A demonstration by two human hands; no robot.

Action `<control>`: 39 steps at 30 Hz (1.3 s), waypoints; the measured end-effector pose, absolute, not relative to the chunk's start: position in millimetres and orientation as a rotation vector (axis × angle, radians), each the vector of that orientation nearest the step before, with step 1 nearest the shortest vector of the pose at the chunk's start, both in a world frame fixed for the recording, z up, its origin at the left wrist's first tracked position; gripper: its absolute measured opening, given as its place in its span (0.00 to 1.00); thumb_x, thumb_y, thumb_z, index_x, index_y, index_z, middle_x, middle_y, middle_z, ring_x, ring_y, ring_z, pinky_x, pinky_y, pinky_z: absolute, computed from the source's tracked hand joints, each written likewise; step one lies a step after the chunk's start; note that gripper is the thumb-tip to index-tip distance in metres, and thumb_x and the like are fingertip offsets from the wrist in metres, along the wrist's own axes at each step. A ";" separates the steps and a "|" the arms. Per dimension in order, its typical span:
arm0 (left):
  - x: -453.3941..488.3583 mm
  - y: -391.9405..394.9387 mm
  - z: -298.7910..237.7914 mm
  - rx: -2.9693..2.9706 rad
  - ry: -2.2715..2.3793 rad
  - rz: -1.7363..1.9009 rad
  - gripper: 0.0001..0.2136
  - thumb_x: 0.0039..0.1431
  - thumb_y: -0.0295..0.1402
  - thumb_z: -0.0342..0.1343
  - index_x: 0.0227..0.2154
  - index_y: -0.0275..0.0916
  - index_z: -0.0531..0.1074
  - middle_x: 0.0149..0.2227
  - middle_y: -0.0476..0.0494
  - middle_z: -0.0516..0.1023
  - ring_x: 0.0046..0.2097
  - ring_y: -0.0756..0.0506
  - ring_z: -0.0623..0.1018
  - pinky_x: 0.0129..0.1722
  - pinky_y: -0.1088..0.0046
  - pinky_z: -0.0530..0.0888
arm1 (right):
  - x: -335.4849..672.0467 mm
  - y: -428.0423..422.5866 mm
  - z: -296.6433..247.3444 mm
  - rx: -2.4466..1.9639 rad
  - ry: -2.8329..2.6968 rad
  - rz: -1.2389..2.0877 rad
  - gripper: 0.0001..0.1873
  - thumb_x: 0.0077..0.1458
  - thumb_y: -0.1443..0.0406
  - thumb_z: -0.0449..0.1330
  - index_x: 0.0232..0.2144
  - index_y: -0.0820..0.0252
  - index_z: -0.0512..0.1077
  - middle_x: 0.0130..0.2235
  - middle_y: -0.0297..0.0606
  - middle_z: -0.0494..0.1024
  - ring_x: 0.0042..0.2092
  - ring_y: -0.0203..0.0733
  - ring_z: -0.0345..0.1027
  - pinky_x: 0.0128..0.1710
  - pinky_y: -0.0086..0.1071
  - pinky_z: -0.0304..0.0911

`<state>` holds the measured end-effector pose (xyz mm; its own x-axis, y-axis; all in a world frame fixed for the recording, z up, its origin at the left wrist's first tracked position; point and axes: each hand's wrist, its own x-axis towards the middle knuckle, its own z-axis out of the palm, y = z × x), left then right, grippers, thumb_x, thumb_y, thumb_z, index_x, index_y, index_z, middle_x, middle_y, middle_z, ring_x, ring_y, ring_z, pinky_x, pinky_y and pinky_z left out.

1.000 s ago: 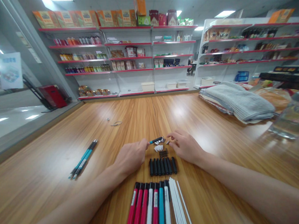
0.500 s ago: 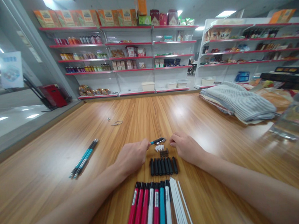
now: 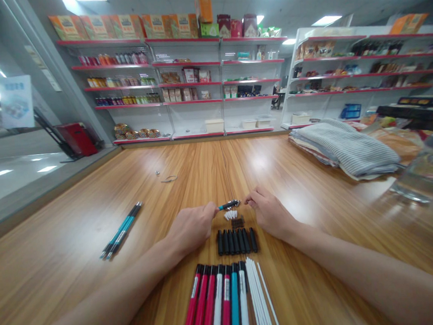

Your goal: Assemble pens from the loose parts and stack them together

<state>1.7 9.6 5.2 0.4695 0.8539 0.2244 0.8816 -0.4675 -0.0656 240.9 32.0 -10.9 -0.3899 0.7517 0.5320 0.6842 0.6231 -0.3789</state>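
My left hand is closed round a blue and black pen part, holding it level above the wooden table. My right hand is closed in a pinch just right of the pen's tip, on a tiny piece I cannot make out. Between the hands lie small white tips and small dark pieces. Nearer me sits a row of black caps, then a row of red, white and blue pen barrels and thin white refill tubes.
Assembled blue and black pens lie at the left. A small metal ring and clip rest farther back. Folded striped cloth and a clear plastic container sit at the right. Store shelves line the back wall.
My right hand, spread open by the small parts a second ago, has closed into a pinch and drawn up to the pen's tip. The left hand has held still.
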 end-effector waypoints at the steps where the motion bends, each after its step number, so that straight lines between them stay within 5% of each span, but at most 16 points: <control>1: 1.9 9.6 5.7 -2.544 -1.517 -0.236 0.11 0.66 0.32 0.39 0.35 0.38 0.65 0.31 0.43 0.79 0.32 0.43 0.79 0.26 0.73 0.65 | 239.7 31.5 -8.7 -1.089 -2.121 0.139 0.09 0.58 0.74 0.51 0.33 0.62 0.70 0.35 0.40 0.70 0.38 0.39 0.66 0.39 0.32 0.64; 12: 1.8 10.2 4.7 -2.553 -1.494 -0.236 0.10 0.66 0.32 0.39 0.35 0.39 0.65 0.32 0.44 0.79 0.31 0.43 0.78 0.25 0.73 0.65 | 241.4 33.4 -13.9 -0.951 -1.779 0.585 0.07 0.56 0.61 0.60 0.34 0.60 0.74 0.33 0.37 0.78 0.32 0.37 0.72 0.29 0.29 0.68; 22: 5.3 6.5 4.3 -2.597 -1.423 -0.264 0.11 0.67 0.33 0.39 0.34 0.39 0.65 0.31 0.45 0.79 0.31 0.44 0.78 0.24 0.73 0.63 | 238.9 30.6 -13.8 -0.938 -1.772 0.679 0.10 0.54 0.58 0.62 0.31 0.60 0.75 0.29 0.35 0.77 0.24 0.32 0.67 0.24 0.26 0.65; 39: 1.5 9.2 0.3 -2.574 -1.394 -0.321 0.11 0.67 0.34 0.38 0.33 0.39 0.64 0.29 0.47 0.78 0.29 0.44 0.78 0.23 0.73 0.59 | 237.1 25.5 -13.0 -0.865 -1.933 0.462 0.07 0.58 0.66 0.58 0.39 0.57 0.75 0.35 0.35 0.78 0.35 0.36 0.72 0.34 0.29 0.67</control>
<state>1.5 9.2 0.3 0.5325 0.7984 0.2811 0.8410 -0.5366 -0.0690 237.1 25.5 -13.0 -0.3133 0.7323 0.6047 0.3801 0.6802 -0.6268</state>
